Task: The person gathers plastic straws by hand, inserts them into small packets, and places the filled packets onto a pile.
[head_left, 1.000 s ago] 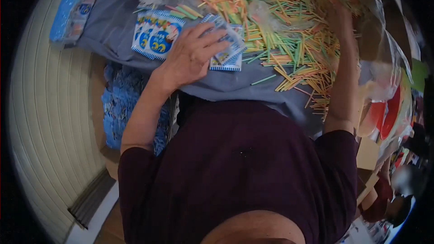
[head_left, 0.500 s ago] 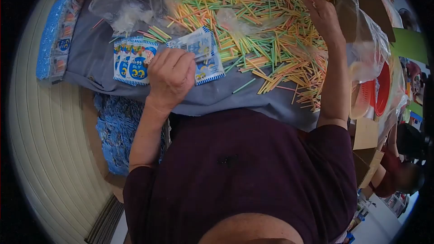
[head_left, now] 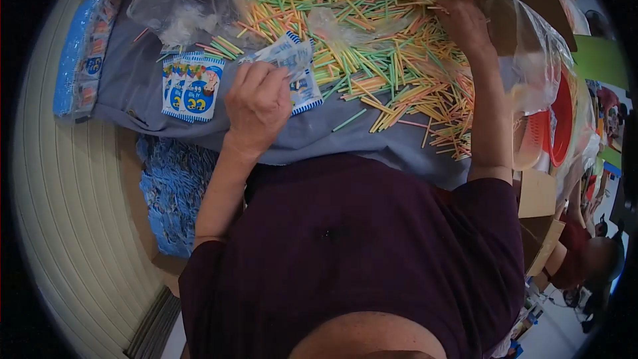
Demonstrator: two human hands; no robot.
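Observation:
My left hand [head_left: 259, 103] is closed on a clear-and-blue printed packet [head_left: 292, 53], which is lifted and tilted at its fingertips. Another blue-and-white packet [head_left: 307, 93] lies just beneath it. Left of this hand, several matching packets [head_left: 199, 90] overlap in a fanned stack on the grey cloth. My right hand [head_left: 465, 23] reaches into a wide heap of thin coloured sticks [head_left: 392, 46], pink, yellow, orange and green. Its fingers are bent together on sticks at the heap's right side; the fingertips are partly hidden.
Clear plastic sheeting [head_left: 193, 0] lies at the back left. Strips of blue packets [head_left: 83, 60] hang at the far left, above a box of blue packets [head_left: 169, 193]. Red baskets [head_left: 561, 123] and a cardboard box [head_left: 538, 193] stand right. Another person [head_left: 578, 252] is beyond.
My left hand has shifted slightly right, raising and tilting the packet off the one below. The right hand has moved a little left and lower into the sticks.

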